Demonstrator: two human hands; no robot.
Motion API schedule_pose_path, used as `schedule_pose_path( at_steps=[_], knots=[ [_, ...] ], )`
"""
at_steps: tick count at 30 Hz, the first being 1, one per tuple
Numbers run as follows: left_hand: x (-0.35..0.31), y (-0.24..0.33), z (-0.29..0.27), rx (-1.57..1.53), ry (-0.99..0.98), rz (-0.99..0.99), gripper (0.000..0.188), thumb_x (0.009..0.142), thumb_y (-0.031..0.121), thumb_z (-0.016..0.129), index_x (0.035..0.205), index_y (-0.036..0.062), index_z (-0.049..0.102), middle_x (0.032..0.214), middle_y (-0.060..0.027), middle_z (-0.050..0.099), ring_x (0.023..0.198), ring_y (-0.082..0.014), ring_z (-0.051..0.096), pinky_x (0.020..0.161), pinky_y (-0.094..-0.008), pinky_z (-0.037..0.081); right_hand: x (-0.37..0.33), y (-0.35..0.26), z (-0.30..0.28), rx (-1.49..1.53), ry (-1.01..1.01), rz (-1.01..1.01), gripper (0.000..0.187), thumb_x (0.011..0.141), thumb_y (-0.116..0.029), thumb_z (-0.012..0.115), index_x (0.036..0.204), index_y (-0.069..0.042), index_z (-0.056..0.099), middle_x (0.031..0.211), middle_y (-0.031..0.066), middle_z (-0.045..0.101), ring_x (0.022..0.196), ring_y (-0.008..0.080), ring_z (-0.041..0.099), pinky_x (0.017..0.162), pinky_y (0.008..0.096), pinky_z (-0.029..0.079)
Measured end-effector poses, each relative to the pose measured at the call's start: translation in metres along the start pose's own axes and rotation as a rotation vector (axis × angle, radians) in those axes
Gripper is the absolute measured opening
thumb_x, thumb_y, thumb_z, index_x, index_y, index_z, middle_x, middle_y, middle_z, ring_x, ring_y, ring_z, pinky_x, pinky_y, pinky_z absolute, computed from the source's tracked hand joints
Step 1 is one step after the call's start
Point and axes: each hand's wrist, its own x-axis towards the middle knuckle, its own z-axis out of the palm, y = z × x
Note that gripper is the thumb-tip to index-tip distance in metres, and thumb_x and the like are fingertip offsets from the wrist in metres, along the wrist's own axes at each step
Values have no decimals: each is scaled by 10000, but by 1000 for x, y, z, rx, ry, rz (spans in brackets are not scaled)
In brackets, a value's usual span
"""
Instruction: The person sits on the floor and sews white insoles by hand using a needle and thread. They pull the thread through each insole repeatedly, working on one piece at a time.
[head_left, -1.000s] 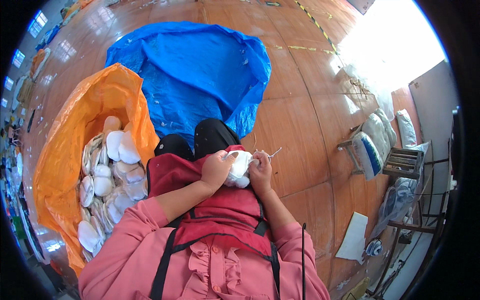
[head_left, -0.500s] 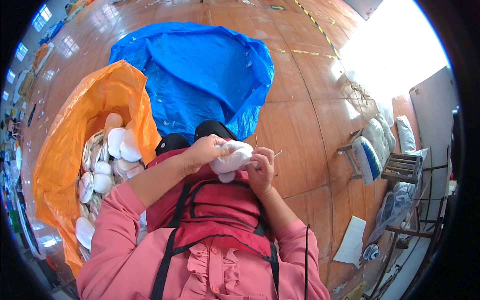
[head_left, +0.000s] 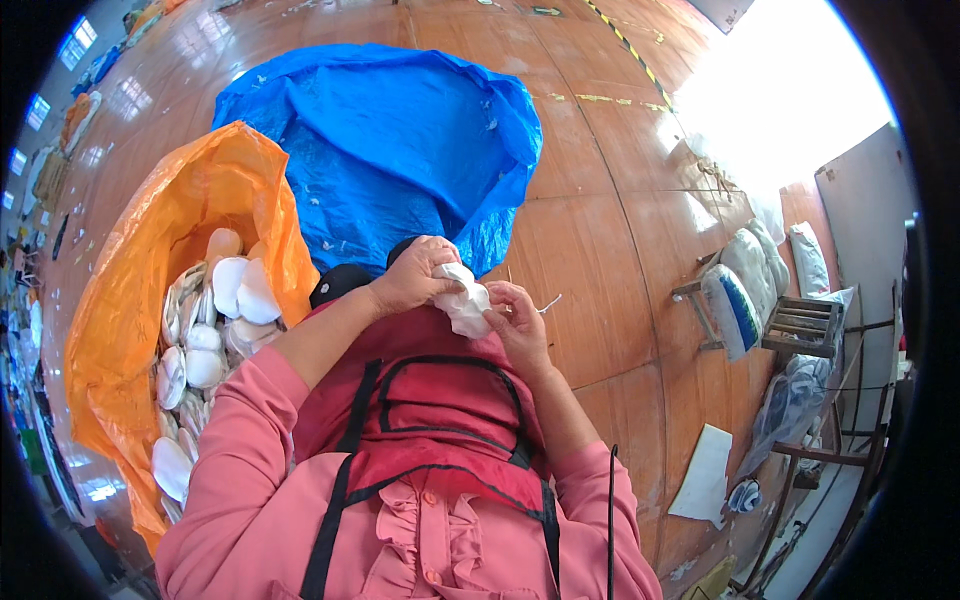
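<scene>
My left hand [head_left: 417,277] is closed on a soft white fabric pad [head_left: 464,305] above my lap, its fingers curled over the upper left side. On the pad's right edge, the fingers of my right hand [head_left: 516,322] pinch it between thumb and fingertips. A thin pale tip [head_left: 550,303] sticks out to the right behind my right hand; I cannot make out what it belongs to. To my left, an orange woven sack [head_left: 110,330] gapes wide, with many white and beige rounded pads [head_left: 206,355] piled inside.
A large blue plastic sheet or sack [head_left: 380,140] lies spread on the brown floor [head_left: 590,260] ahead of my knees. At the right stand a small wooden stool [head_left: 803,327], stuffed sacks [head_left: 750,265] and a metal frame [head_left: 830,455]. A white sheet [head_left: 702,475] lies nearby.
Both hands have shifted slightly, the left one upward. The pad has turned and now looks more crumpled and spread between my fingers.
</scene>
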Motion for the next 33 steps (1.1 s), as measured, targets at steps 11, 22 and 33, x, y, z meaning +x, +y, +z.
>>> schedule_pose_path(
  at_steps=[11, 22, 33],
  knots=[
    [0, -13, -1, -921, -61, -347, 267, 868, 322, 738, 914, 84, 627, 1030, -15, 575, 955, -120, 536, 856, -272, 444, 42, -29, 5, -689, -292, -288, 364, 762, -171, 794, 1070, -72, 629, 1142, 109, 623, 1070, 262, 603, 896, 338, 492],
    [8, -2, 28, -561, 391, -202, 143, 831, 118, 750, 857, 47, 628, 970, -22, 597, 870, -119, 553, 793, -266, 464, 47, -30, 8, -436, -243, 5, 284, 825, -193, 739, 1008, -53, 573, 951, 22, 573, 876, 119, 522, 782, 267, 443],
    [6, -12, 34, -243, 350, -174, 146, 783, 115, 759, 828, 21, 657, 921, -66, 617, 867, -185, 593, 805, -295, 472, 24, -13, 7, 139, -199, 304, 238, 925, -229, 699, 997, -76, 531, 925, -20, 564, 855, 69, 518, 757, 224, 429]
  ],
)
